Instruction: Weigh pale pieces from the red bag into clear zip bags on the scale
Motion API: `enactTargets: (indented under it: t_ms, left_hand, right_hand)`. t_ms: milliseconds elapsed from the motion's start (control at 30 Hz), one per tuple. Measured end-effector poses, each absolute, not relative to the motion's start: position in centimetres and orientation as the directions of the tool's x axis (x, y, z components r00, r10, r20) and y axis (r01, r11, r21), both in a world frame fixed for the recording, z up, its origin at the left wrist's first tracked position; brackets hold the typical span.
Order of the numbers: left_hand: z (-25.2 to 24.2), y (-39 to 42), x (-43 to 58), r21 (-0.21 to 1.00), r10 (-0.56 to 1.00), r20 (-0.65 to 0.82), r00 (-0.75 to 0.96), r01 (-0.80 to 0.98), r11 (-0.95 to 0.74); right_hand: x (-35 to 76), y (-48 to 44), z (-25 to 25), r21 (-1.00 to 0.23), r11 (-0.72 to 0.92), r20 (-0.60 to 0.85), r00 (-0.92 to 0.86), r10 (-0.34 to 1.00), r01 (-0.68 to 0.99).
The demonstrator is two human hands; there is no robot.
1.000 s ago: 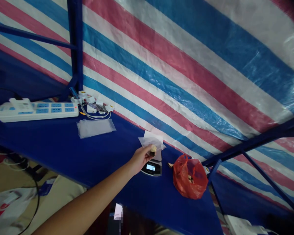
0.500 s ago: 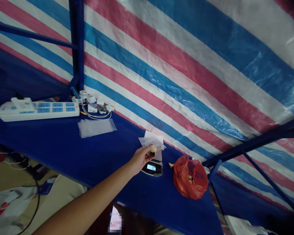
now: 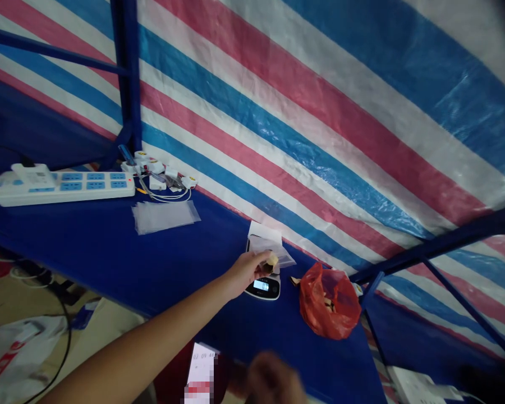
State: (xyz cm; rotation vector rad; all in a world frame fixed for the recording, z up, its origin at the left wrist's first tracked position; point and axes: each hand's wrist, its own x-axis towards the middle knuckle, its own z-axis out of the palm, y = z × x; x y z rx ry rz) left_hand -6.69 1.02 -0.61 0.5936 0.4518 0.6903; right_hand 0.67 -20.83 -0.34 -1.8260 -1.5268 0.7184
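Note:
My left hand (image 3: 252, 270) reaches in over a kitchen scale (image 3: 266, 293) with a lit display, its fingers closed on a small pale-and-dark piece (image 3: 271, 261). Just behind those fingers is a clear plastic bag (image 3: 284, 256); whether the hand grips it too is unclear. A white sheet (image 3: 265, 231) shows at the far side of the scale. My right hand (image 3: 275, 379), smeared by motion, is low in the view in front of the table edge, and its fingers cannot be read. Right of the scale stands a red plastic bag (image 3: 317, 314) with pale pieces inside.
A stack of clear bags (image 3: 166, 217) lies left of the scale. Behind it are tangled cables and white plugs (image 3: 166, 179), beside a white power strip (image 3: 79, 185). A phone (image 3: 202, 367) shows below the table edge. Striped sheeting (image 3: 278, 112) rises behind the table.
My left hand has shifted slightly right with the small piece. The clear bag behind it has also moved right, uncovering more of the scale. My right hand has come into view at the bottom.

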Motion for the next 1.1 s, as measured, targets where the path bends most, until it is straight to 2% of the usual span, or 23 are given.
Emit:
enactTargets:
  t_ms: [67, 100, 133, 167, 300, 467, 567, 733, 867, 1000, 1100]
  left_hand:
    - [-0.2, 0.8, -6.3, 0.684, 0.630, -0.204, 0.749, -0.351, 0.639]
    - [0.1, 0.6, -6.1, 0.702, 0.590, -0.213, 0.779, -0.298, 0.646]
    - [0.4, 0.4, -5.9, 0.717, 0.554, -0.219, 0.803, -0.253, 0.650]
    - [0.8, 0.3, -5.7, 0.729, 0.527, -0.221, 0.821, -0.221, 0.648]
    - [2.2, -0.1, -5.3, 0.760, 0.508, -0.180, 0.842, -0.209, 0.615]
    - [3.6, 0.1, -5.7, 0.876, 0.467, -0.156, 0.871, -0.097, 0.473]
    - [4.1, 0.2, -6.1, 0.929, 0.512, -0.165, 0.843, -0.042, 0.367]
    - [4.7, 0.1, -6.7, 0.999, 0.597, 0.031, 0.802, -0.031, -0.010]
    - [6.3, 0.1, -6.6, 0.966, 0.629, 0.154, 0.762, 0.018, -0.257]
    - [8.7, 0.3, -6.4, 0.823, 0.665, 0.381, 0.642, 0.092, -0.561]
    - [10.3, 0.7, -6.3, 0.767, 0.668, 0.416, 0.617, 0.157, -0.623]
  right_hand:
    - [3.5, -18.6, 1.2, -0.740, -0.111, 0.164, 0.338, 0.927, 0.663]
    - [4.7, -17.3, 2.1, -0.687, -0.096, 0.342, 0.437, 0.832, 0.720]
    - [5.8, -16.0, 3.0, -0.626, -0.074, 0.450, 0.437, 0.778, 0.777]
    - [6.6, -14.6, 3.9, -0.593, -0.045, 0.482, 0.398, 0.781, 0.804]
    - [7.3, -11.1, 6.0, -0.595, 0.012, 0.453, 0.324, 0.831, 0.804]
    - [6.9, -11.0, 6.2, -0.636, -0.103, 0.378, 0.425, 0.823, 0.765]
    - [7.2, -11.2, 6.3, -0.636, -0.152, 0.368, 0.471, 0.802, 0.757]
    - [7.6, -11.3, 7.2, -0.610, -0.237, 0.330, 0.514, 0.792, 0.756]
    - [8.2, -11.5, 8.5, -0.597, -0.208, 0.334, 0.476, 0.814, 0.775]
    - [8.4, -12.1, 10.5, -0.592, -0.113, 0.332, 0.369, 0.868, 0.798]
    - [7.9, -12.5, 11.8, -0.455, -0.050, 0.443, 0.274, 0.853, 0.889]
